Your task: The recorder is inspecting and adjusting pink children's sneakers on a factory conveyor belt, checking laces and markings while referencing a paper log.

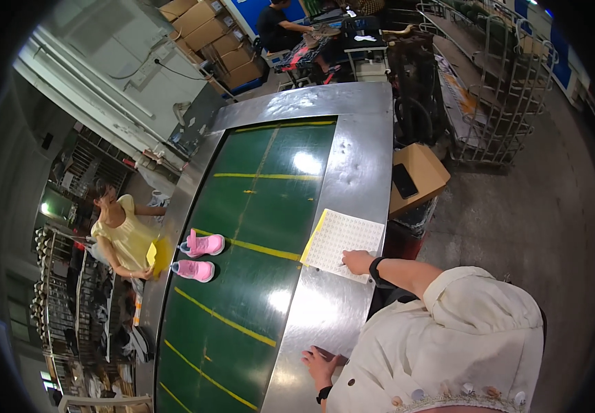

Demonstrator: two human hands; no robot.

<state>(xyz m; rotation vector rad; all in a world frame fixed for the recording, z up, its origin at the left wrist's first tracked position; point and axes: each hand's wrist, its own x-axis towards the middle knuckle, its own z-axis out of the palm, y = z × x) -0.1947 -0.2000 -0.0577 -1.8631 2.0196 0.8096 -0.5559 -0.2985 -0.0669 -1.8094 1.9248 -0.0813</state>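
My right hand (359, 261) rests on the near corner of a white gridded sheet with a yellow edge (342, 237). Its fingers are closed on what looks like a thin pen (343, 264) touching the sheet. A black watch is on that wrist. The sheet lies on the steel side rail (352, 158) of a green conveyor belt (263, 206). My left hand (319, 361) lies flat with fingers spread on the same rail, nearer to me, holding nothing. Two pink shoes (199, 256) sit on the belt's far side.
Across the belt a person in a yellow top (126, 237) holds a yellow item at the belt's edge. A cardboard box (418, 175) with a black phone on it stands right of the rail. Wire cage carts (500, 82) stand at the back right. Stacked cartons and a seated person are far behind.
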